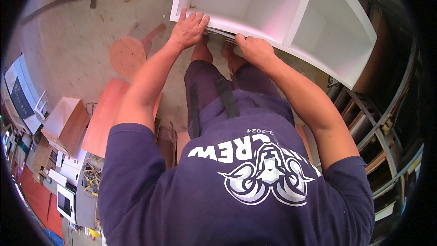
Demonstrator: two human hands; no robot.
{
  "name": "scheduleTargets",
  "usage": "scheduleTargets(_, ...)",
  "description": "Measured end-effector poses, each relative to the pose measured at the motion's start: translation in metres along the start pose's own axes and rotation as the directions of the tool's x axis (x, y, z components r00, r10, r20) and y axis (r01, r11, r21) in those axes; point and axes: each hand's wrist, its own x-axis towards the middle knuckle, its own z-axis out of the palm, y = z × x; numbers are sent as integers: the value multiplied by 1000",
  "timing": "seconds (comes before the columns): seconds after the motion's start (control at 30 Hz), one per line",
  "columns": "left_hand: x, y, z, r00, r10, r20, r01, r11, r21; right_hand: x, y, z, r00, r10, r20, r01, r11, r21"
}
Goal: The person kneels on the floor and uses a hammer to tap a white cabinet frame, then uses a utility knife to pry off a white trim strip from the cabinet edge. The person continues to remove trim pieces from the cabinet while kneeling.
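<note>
The white cabinet [297, 16] is sitting in front of you at the top of the view, its open compartments facing up toward you and its near edge running just beyond your feet. Your left hand [190, 28] is resting on that edge near the left corner, fingers extended and slightly parted; whether its thumb is pressing underneath, you cannot tell. Your right hand [256, 50] is curling its fingers closed around one end of a thin, pale strip-like tool [221, 32], which is lying along the same edge and pointing toward your left hand. A round reddish-brown stool [127, 57] is standing on the concrete floor [145, 0] beside your left forearm. Farther left, an open wooden box [63, 120] is sitting near a reddish panel [107, 116], while a metal rack [384, 141] is curving along your right.
</note>
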Motion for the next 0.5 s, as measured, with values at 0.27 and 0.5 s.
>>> scheduleTargets(0.27,19,6,9,989,67,134,-69,998,8,-11,13,-13,997,43,70,-43,999,-4)
scheduleTargets(0.5,21,9,21,998,57,36,-59,996,65,-9,15,-6,994,66,88,-65,998,-22)
